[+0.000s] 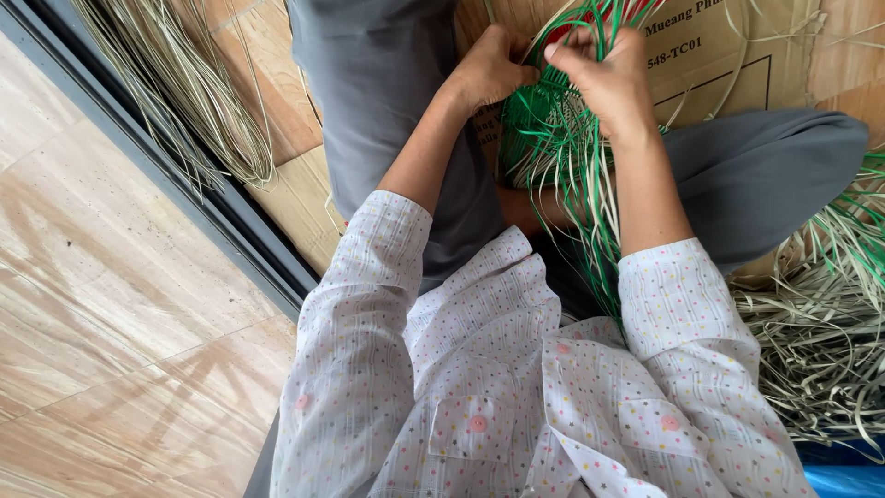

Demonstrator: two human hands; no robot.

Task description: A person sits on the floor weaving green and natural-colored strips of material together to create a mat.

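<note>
I sit cross-legged in grey trousers and look down at a woven piece of green and pale straw strips (553,138) resting in my lap. My left hand (489,69) grips the piece's left edge, fingers curled over it. Pinching several green strips at the top is my right hand (604,78), and a bit of red shows behind its fingers. Long loose ends of the strips hang down between my forearms. The middle of the weave is hidden by my hands.
A bundle of pale dried straw (184,92) lies at the upper left beside a dark metal door track (184,194). Flattened cardboard (737,55) lies under me. A heap of loose pale and green strips (820,323) sits at the right, above something blue (843,475).
</note>
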